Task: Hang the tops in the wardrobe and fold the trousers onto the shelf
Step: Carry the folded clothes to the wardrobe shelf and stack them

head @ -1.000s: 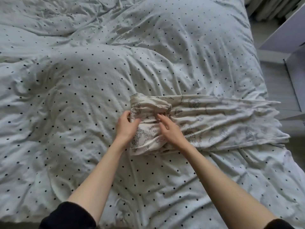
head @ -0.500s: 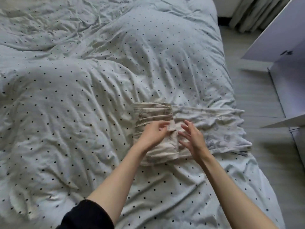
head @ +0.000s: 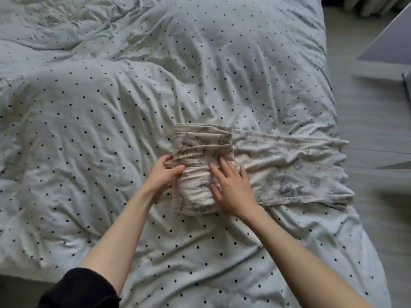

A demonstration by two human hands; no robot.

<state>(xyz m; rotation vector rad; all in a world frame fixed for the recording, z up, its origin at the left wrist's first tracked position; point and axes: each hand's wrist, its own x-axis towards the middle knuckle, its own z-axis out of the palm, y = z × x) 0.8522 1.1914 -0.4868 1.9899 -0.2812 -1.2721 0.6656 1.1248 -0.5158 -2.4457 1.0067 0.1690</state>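
The cream printed trousers (head: 278, 165) lie across the right part of the bed, on a pale duvet (head: 111, 107) with small dark dots. Their left portion is folded or rolled over itself into a thick, ridged bundle (head: 200, 152); the remainder lies flat and creased, reaching to the bed's right edge, where the far end hangs slightly over the side.

The left hand (head: 163, 174) is at the bundle's left edge. Its grip is partly closed: the fingers curl over the top of the fabric and the thumb sits against the side, so the hand has hold of the bundle's edge. A dark sleeve (head: 82, 287) is pushed up above the left forearm.

The right hand (head: 233, 187) lies flat on top of the bundle near its right edge. Its grip is fully open: fingers straight and spread, pressing down on the cloth, holding nothing.

A grey plank floor (head: 367, 130) runs along the right of the bed. A white furniture panel (head: 387, 41) stands at the upper right; which piece of furniture it belongs to cannot be determined.
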